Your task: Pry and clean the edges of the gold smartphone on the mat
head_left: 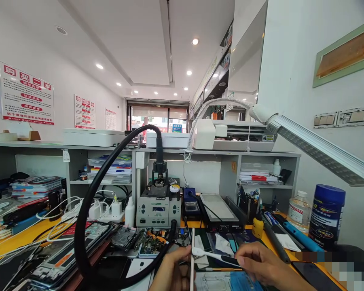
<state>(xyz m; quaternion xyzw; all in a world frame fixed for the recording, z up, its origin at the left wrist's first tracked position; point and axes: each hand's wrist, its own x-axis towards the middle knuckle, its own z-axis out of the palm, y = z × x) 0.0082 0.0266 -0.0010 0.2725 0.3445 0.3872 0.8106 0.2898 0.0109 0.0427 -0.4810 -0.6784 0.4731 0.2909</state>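
Note:
My left hand sits at the bottom edge, thumb and fingers pinching the near end of a thin white tool. To its right, my right hand has fingers curled over the dark far part of the same tool and a thin wooden stick beneath it. Both hands hover over a flat glass panel on the orange bench. Opened phones with bare circuit boards lie just left of my left hand.
A grey hot-air station with a thick black hose stands behind. A heating plate, small yellow bottle, blue canister, clear bottle and LED lamp arm fill the right. White cables and phones crowd the left.

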